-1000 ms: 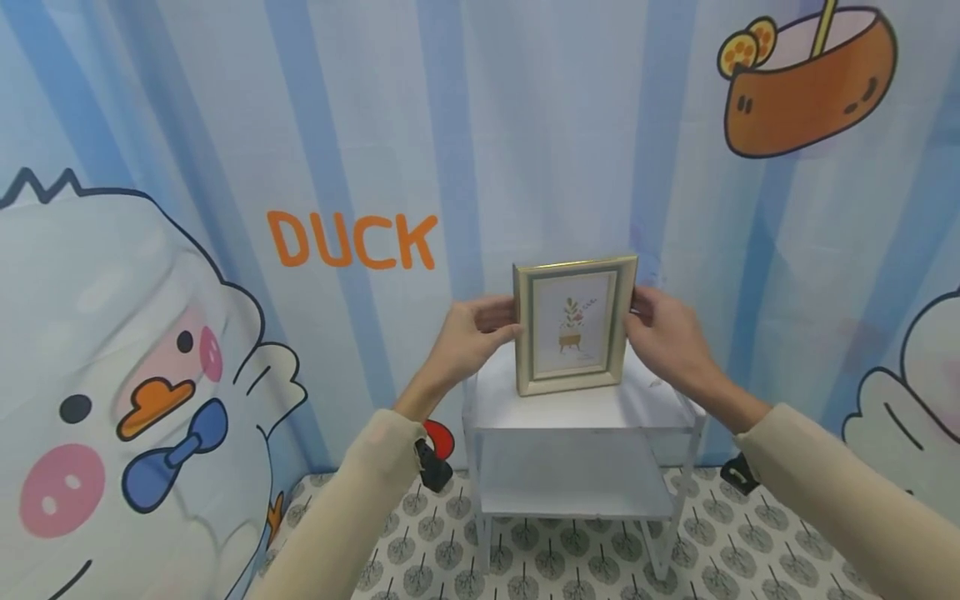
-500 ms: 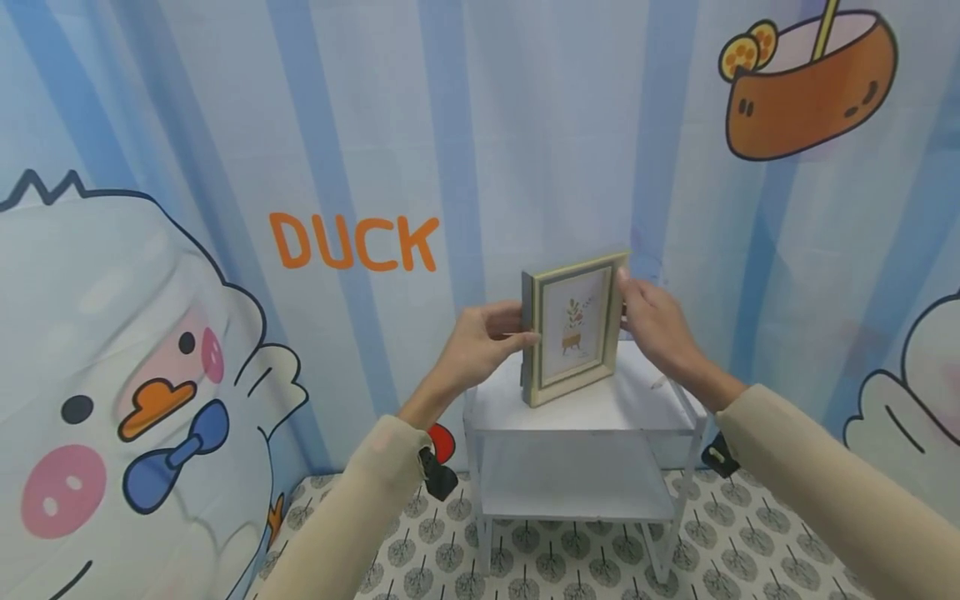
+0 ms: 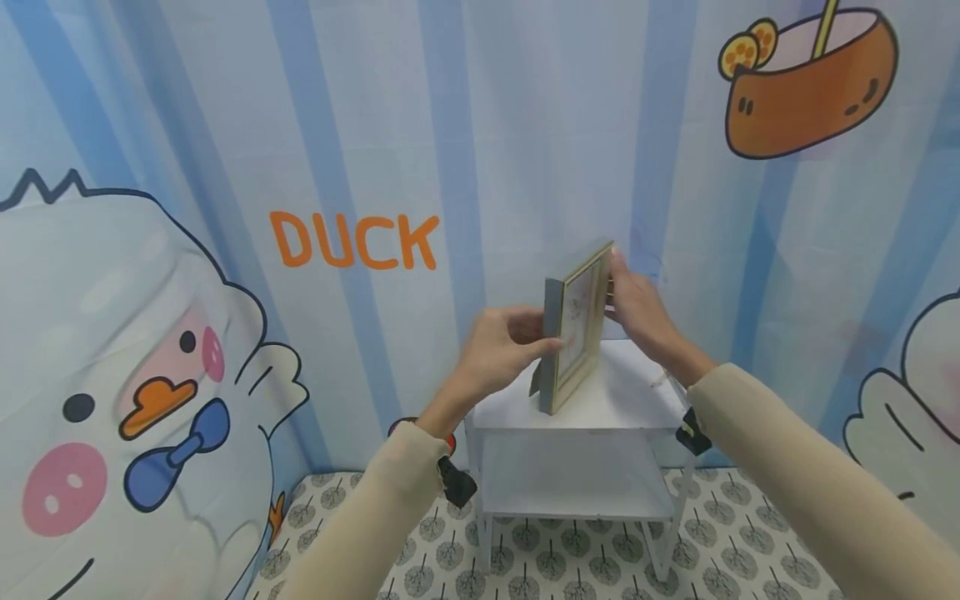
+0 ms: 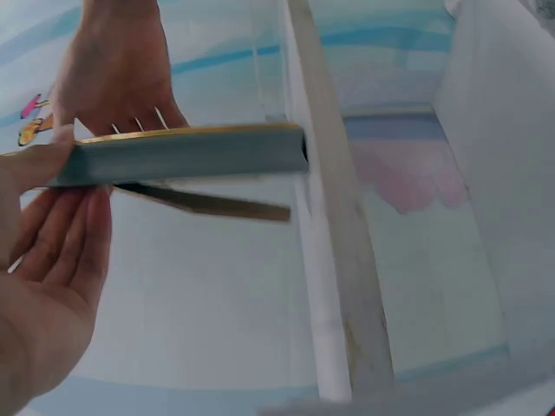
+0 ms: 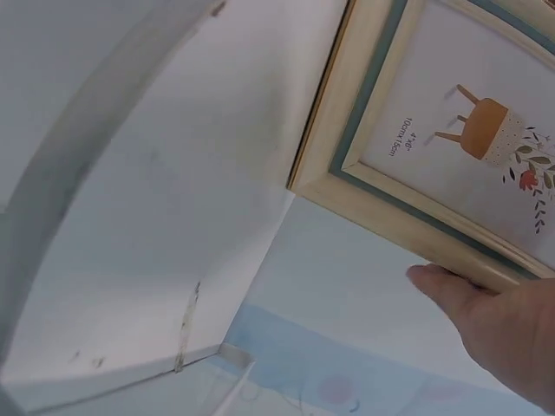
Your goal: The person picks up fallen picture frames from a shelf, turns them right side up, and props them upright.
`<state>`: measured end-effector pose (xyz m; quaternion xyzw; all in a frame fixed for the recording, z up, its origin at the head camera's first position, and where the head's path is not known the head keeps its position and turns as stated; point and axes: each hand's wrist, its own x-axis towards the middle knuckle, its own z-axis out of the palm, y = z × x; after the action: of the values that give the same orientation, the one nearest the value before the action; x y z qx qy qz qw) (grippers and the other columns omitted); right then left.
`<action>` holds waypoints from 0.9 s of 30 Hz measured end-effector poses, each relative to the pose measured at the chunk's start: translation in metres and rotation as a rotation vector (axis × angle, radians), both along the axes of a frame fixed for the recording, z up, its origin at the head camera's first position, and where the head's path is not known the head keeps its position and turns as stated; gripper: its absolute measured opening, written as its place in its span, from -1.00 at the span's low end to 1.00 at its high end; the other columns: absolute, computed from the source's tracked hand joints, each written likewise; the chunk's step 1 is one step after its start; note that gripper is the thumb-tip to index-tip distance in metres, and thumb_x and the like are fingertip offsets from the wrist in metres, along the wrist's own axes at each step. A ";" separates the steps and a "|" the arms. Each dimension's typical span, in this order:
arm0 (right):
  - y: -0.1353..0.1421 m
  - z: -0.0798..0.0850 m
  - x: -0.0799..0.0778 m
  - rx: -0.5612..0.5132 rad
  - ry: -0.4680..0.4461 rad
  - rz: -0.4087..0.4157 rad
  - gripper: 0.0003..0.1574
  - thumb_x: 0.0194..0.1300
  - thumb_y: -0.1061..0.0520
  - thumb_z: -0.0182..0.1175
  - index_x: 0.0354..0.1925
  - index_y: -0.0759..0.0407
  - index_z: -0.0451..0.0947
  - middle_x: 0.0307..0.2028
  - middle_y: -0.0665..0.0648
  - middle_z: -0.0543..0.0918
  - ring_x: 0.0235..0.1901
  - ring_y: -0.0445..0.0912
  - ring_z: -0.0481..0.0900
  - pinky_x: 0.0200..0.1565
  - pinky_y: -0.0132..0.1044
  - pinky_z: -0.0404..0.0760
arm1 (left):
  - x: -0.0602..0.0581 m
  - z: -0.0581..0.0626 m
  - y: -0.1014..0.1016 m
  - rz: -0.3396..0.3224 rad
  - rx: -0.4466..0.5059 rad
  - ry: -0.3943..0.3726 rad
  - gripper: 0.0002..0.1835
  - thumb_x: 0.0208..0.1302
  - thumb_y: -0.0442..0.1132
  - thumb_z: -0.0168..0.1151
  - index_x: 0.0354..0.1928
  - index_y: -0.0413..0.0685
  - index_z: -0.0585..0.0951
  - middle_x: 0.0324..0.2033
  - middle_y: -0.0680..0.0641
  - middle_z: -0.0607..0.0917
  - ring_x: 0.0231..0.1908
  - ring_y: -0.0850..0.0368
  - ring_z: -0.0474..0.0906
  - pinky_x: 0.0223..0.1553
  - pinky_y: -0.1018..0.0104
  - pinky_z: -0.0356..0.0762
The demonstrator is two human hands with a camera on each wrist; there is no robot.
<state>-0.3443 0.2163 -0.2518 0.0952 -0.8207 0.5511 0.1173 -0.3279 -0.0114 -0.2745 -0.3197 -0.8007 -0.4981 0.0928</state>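
Note:
A cream picture frame (image 3: 553,308) with a teal inner border stands upright on the white tabletop (image 3: 633,392), its grey side turned toward me. My left hand (image 3: 495,350) grips the near side edge, thumb at the front, fingers behind. At the far side edge, my right hand (image 3: 645,308) holds the frame between thumb and fingers. The left wrist view shows the frame's side (image 4: 208,156) edge-on and its folding back leg (image 4: 247,210) swung out a little. In the right wrist view, the insert (image 5: 416,95) carries a drawing of a potted plant and size print.
The white stand has a lower shelf (image 3: 573,479) and rests on a tree-patterned floor covering (image 3: 551,550). Right behind it hangs a blue-striped curtain (image 3: 555,150) with cartoon prints. Black wrist devices show at both cuffs.
Both hands have turned the picture frame on the tabletop: its left side came nearer to me, its right side went back, and its front now faces right. The left hand moved slightly right.

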 end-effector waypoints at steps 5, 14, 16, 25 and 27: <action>-0.007 0.003 -0.006 0.006 -0.060 0.023 0.19 0.60 -0.52 -0.59 0.65 0.38 -0.03 0.60 0.48 0.14 0.58 0.39 0.20 0.58 0.24 0.23 | 0.012 -0.001 0.013 0.037 0.037 0.068 -0.63 0.24 -0.23 0.56 0.07 -0.14 0.78 -0.10 -0.15 0.87 -0.16 0.05 0.85 -0.17 0.40 0.78; -0.011 0.003 -0.014 -0.017 -0.083 0.085 0.19 0.58 -0.56 -0.56 0.61 0.34 0.13 0.55 0.48 0.28 0.56 0.37 0.27 0.59 0.21 0.25 | 0.019 -0.008 0.034 0.087 0.140 0.116 -0.64 0.21 -0.25 0.58 0.05 -0.17 0.79 -0.17 -0.15 0.88 -0.21 0.10 0.86 -0.20 0.45 0.77; -0.011 0.003 -0.016 -0.018 -0.083 0.094 0.18 0.58 -0.55 -0.56 0.59 0.34 0.16 0.52 0.51 0.30 0.55 0.38 0.29 0.59 0.23 0.25 | 0.019 -0.009 0.037 0.108 0.144 0.132 -0.65 0.21 -0.24 0.58 0.03 -0.15 0.79 -0.19 -0.14 0.88 -0.22 0.12 0.86 -0.21 0.46 0.76; -0.005 0.004 -0.019 -0.009 -0.066 0.127 0.19 0.58 -0.54 -0.56 0.56 0.38 0.17 0.46 0.53 0.32 0.55 0.41 0.25 0.57 0.31 0.22 | 0.023 -0.009 0.047 0.180 0.108 0.202 -0.68 0.21 -0.18 0.59 -0.02 -0.12 0.81 -0.23 -0.08 0.89 -0.27 0.17 0.85 -0.25 0.52 0.73; -0.005 0.005 -0.019 0.008 -0.073 0.132 0.19 0.58 -0.54 -0.57 0.57 0.38 0.15 0.48 0.53 0.30 0.56 0.42 0.22 0.58 0.32 0.19 | 0.024 -0.009 0.047 0.190 0.094 0.212 -0.69 0.22 -0.17 0.58 -0.03 -0.11 0.81 -0.24 -0.07 0.89 -0.28 0.19 0.84 -0.26 0.52 0.72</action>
<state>-0.3628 0.2116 -0.2465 0.1295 -0.8185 0.5575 0.0501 -0.3035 0.0356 -0.2830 -0.2887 -0.7887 -0.4876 0.2384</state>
